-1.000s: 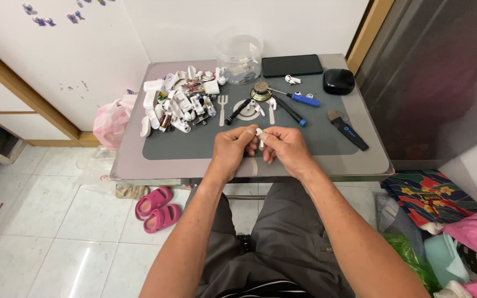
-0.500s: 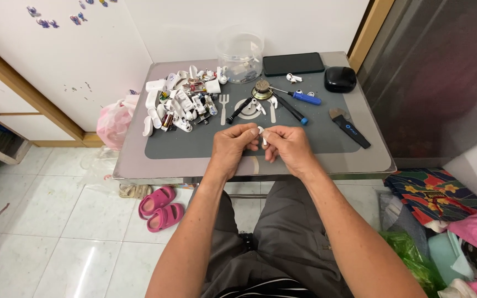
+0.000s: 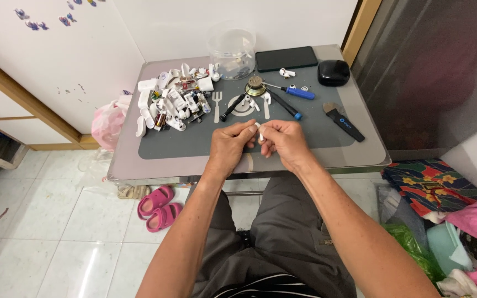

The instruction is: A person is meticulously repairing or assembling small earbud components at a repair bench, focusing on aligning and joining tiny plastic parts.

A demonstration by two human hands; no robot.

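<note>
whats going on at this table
A seated person holds a small white part between the fingertips of the left hand and right hand, just above the grey mat. A heap of white parts, a blue-handled screwdriver and a clear plastic jar lie further back.

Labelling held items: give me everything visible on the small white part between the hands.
The small white plastic part is glossy, short and stem-like; finer detail is too small to tell. It stands roughly upright above the near edge of the grey work mat, pinched between the fingertips of the left hand and the right hand. Fingers hide most of it; nothing else touches it.
</note>
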